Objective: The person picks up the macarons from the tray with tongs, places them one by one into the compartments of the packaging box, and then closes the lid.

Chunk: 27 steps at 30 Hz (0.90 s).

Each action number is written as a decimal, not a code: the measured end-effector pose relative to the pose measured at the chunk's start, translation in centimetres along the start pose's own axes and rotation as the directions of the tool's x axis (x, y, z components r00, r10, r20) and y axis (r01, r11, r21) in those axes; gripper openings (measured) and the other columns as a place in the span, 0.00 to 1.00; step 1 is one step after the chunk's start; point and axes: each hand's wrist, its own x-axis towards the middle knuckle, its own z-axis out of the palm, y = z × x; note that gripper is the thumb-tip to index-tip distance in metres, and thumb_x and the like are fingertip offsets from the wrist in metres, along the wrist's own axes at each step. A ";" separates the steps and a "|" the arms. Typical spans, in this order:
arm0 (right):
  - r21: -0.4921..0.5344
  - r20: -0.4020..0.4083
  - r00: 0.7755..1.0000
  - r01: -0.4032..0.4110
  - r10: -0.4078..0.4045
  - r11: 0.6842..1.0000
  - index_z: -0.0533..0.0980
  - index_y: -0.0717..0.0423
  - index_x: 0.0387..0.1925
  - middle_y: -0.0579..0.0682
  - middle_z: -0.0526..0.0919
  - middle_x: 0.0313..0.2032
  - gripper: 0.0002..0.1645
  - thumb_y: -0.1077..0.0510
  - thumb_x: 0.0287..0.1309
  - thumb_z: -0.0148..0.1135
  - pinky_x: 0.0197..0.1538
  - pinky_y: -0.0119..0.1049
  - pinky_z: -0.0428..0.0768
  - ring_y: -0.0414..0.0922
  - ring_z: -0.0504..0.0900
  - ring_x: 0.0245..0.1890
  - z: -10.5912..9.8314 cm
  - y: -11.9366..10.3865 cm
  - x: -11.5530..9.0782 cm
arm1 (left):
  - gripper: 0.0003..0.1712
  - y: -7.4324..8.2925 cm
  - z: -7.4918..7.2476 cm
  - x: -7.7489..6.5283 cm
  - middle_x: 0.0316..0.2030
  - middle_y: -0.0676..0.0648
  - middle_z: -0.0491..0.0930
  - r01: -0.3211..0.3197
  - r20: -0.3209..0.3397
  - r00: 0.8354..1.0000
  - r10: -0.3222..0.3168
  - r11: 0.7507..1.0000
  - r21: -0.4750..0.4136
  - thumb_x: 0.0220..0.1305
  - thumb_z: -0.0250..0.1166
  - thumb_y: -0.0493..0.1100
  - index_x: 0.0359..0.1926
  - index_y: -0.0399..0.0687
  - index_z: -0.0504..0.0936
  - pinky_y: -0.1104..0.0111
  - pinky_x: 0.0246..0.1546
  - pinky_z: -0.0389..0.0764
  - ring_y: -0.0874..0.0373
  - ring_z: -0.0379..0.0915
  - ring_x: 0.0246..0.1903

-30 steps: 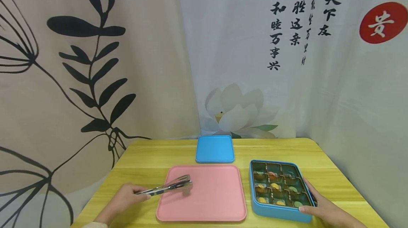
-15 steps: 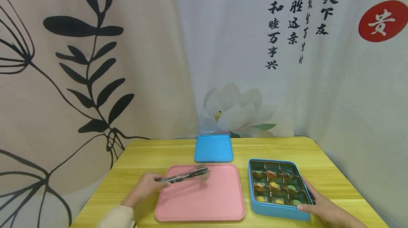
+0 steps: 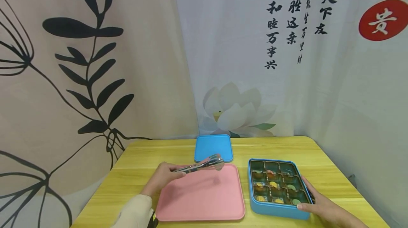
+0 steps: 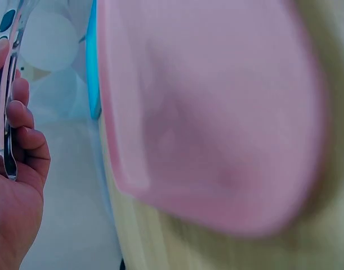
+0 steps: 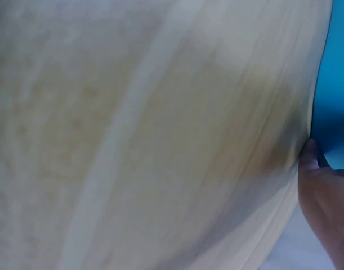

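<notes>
My left hand (image 3: 164, 176) holds a pair of metal tongs (image 3: 198, 166) by the handle end, with fingers curled round them in the left wrist view. The tongs' head hangs above the far edge of a pink tray (image 3: 204, 199). At the right, my right hand (image 3: 323, 206) grips the near right corner of a blue box (image 3: 278, 211), thumb at the front and fingers along the side. A dark divided insert (image 3: 274, 177) fills the box. Small yellow, green and orange-red pieces lie in several of its compartments. Only the box's blue wall (image 5: 336, 73) shows in the right wrist view.
Behind the pink tray lies a smaller blue tray or lid (image 3: 213, 148). All stand on a yellow wood-grain table (image 3: 143, 153). A printed curtain (image 3: 153, 61) hangs close behind the table's far edge and along the right side.
My left hand has carried the tongs rightward and away from me, from the tray's left side to over its far edge. My right hand stays on the blue box.
</notes>
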 end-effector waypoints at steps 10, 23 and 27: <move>-0.013 0.000 1.000 -0.018 0.018 1.000 0.17 0.55 0.73 0.76 0.20 0.70 0.61 0.49 0.71 0.57 0.57 0.79 0.46 0.80 0.26 0.66 -0.2 0.1 0.2 | 0.19 2.9 2.8 2.5 0.35 0.50 0.84 -0.027 0.018 0.999 0.028 0.998 -0.061 0.54 0.77 0.52 0.42 0.46 0.90 0.64 0.33 0.74 0.55 0.71 0.34; -0.024 -0.022 0.999 -0.034 0.033 0.999 0.19 0.56 0.74 0.75 0.23 0.71 0.63 0.47 0.69 0.59 0.58 0.78 0.50 0.79 0.29 0.67 -0.3 0.5 0.6 | 0.18 7.1 7.8 5.3 0.39 0.51 0.85 -0.092 0.055 0.994 0.096 0.994 -0.063 0.53 0.77 0.52 0.41 0.46 0.90 0.61 0.36 0.80 0.55 0.75 0.40; -0.014 -0.006 1.000 -0.030 0.030 0.999 0.18 0.55 0.73 0.75 0.22 0.70 0.62 0.48 0.70 0.57 0.58 0.78 0.49 0.80 0.27 0.66 -0.3 0.4 0.5 | 0.17 8.2 9.5 6.0 0.38 0.52 0.86 -0.118 0.072 0.990 0.122 0.991 -0.059 0.52 0.77 0.52 0.41 0.48 0.91 0.62 0.35 0.80 0.56 0.77 0.39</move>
